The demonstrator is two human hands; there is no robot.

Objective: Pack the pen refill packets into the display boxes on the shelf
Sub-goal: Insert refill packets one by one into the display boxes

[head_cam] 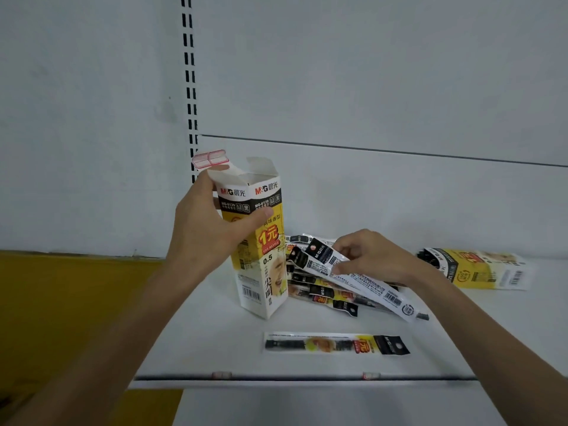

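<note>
Upright on the shelf (pixel 307 361): one open-topped box (pixel 261 272), left hand (pixel 203 235) gripping its upper part, thumb across the front. Right hand (pixel 372 259) pinches packets (pixel 353 272) above a loose pile (pixel 325 295). Single packet (pixel 336 344) lies nearer the shelf edge; second box (pixel 479 269) flat at right.

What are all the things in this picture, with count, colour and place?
upright box: one, yellow-white-black, on shelf, top open
lying box: one, same colours, shelf's right end
held packets: about two, white-black, in right hand
piled packets: several, count unclear, yellow-black, right of upright box
lone packet: one, black-yellow, shelf front
shelf: one, white
left hand: one, grips upright box
right hand: one, pinches held packets
</note>
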